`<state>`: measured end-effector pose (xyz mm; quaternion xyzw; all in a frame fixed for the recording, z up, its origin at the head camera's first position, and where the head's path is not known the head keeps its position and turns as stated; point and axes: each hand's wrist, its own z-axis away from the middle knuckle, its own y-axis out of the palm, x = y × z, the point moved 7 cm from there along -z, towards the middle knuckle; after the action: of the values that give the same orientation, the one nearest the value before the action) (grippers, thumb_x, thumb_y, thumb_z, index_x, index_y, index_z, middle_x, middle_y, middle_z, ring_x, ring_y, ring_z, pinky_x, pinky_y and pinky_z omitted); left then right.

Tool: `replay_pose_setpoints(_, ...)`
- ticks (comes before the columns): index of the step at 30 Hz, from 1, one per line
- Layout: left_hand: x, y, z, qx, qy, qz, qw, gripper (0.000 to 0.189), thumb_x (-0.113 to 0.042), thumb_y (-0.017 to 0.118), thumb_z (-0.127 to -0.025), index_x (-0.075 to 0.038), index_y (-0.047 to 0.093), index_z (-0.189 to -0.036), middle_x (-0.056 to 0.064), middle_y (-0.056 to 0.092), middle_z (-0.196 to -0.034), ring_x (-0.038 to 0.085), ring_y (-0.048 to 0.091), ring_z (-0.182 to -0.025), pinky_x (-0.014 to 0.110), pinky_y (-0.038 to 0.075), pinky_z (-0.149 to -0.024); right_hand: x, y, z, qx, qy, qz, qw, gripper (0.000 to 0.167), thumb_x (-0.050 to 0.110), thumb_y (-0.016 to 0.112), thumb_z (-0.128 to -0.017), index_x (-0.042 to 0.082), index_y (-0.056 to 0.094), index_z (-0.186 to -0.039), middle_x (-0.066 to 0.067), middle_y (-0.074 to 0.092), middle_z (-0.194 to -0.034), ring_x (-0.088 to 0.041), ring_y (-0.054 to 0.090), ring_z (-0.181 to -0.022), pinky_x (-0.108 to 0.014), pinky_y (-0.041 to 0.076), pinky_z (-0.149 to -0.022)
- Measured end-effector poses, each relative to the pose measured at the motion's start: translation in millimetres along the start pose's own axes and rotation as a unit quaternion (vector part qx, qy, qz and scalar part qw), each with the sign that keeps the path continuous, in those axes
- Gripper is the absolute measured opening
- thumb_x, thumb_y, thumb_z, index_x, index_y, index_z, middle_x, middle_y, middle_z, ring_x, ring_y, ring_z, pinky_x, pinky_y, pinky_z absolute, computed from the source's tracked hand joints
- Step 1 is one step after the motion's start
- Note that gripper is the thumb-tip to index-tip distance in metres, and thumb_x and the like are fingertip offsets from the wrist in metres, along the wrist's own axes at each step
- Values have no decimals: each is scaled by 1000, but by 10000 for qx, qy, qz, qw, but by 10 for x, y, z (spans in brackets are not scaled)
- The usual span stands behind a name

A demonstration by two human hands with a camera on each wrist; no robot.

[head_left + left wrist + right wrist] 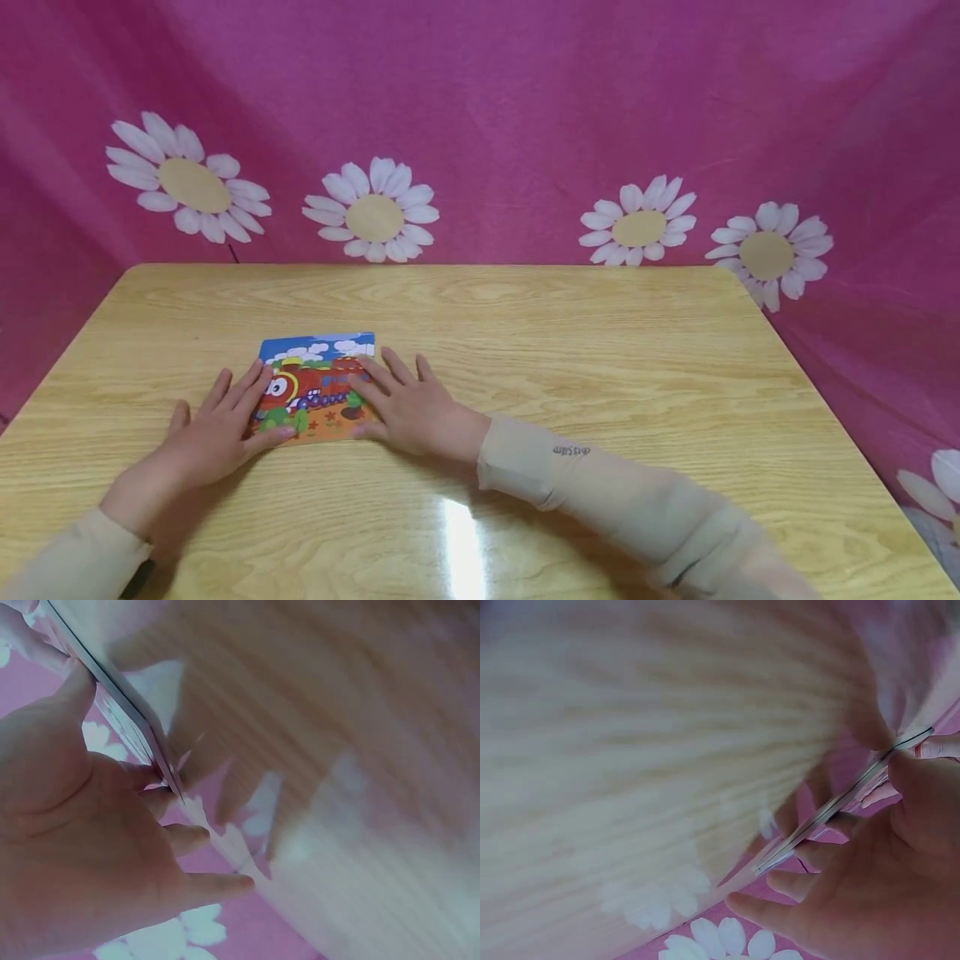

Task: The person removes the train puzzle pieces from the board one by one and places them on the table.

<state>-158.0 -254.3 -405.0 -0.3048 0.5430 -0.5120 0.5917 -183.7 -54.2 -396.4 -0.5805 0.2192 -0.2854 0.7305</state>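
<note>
Nearest to the head camera I have the pale right sleeve (645,512) and the left sleeve (78,558), both cut off by the frame. Beyond them, the train picture (318,387) is on the left part of the wooden table (600,333), between the two hands. The left hand (210,442) touches its left side and lower corner; the right hand (416,412) touches its right side. On both, the fingers are spread and rather straight, not clenched around it.

The step seems to be steadying the picture from its sides. For this, I would advise equal, light pressure from both hands, so that it does not bend or slide.

The fingers hide parts of the side edges. In the wrist views its edge (840,802) looks layered, but I cannot tell if it lies fully flat. The small dark thing (138,577) under the left cuff is unclear to me.
</note>
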Motion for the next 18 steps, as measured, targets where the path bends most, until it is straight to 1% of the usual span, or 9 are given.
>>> replay_pose_setpoints(3,-108,22,4,-22,59,-34,10000,96,-62,53,-92,1,16,-155,23,8,-160,54,1,-141,82,2,-96,-41,11,110,-93,21,-100,9999,69,60,26,-101,24,15,-159,-1,4,-165,-29,0,-149,-56,13,-116)
replay_pose_setpoints(7,-210,40,27,-65,91,-74,9999,96,-63,52,-92,1,17,-155,22,10,-161,52,3,-142,82,2,-97,-76,31,200,-194,34,-109,9997,70,61,28,-101,24,17,-158,-1,5,-165,-29,1,-149,-56,14,-116)
replay_pose_setpoints(14,-388,77,57,-102,205,-123,9997,95,-65,52,-91,-2,21,-155,20,13,-161,50,6,-143,81,4,-98,-147,78,366,-325,20,-23,9995,68,58,31,-101,21,21,-158,-4,7,-164,-32,3,-149,-56,15,-115)
replay_pose_setpoints(18,-494,100,89,-181,278,-206,9992,94,-66,53,-90,-4,24,-155,19,17,-160,48,9,-144,80,6,-99,-179,102,480,-372,-28,-2,9993,68,58,31,-102,20,22,-158,-4,9,-164,-33,4,-149,-57,15,-115)
